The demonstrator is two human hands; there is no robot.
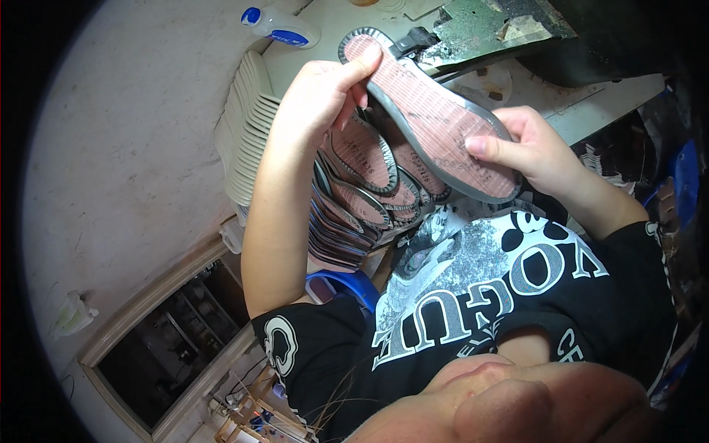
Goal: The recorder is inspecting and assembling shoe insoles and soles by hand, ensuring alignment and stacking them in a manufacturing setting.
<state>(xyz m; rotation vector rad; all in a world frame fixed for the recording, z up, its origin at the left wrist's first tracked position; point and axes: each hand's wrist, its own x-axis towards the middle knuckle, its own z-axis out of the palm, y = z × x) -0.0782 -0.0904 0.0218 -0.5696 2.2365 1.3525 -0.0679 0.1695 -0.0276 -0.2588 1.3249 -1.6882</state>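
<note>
A shoe insole [436, 111] is held up in front of my chest, its pink, printed board side showing and a dark grey rim running round it. My left hand [329, 92] grips it near the narrow heel end, thumb on the pink face. At the wide toe end my right hand [524, 144] holds the edge, thumb on top and fingers hidden behind. Below my left hand lies a pile of similar pink insoles [362, 151] with dark edges, partly covered by my left forearm.
Pale soles [247, 125] stand in a tall stack against the wall at left. A white bottle with a blue cap [281, 28] lies on the worktable [314, 55]. Behind the insole are a small black block [416, 42] and a stained green board [487, 33]. A blue basin [358, 284] sits below the pile.
</note>
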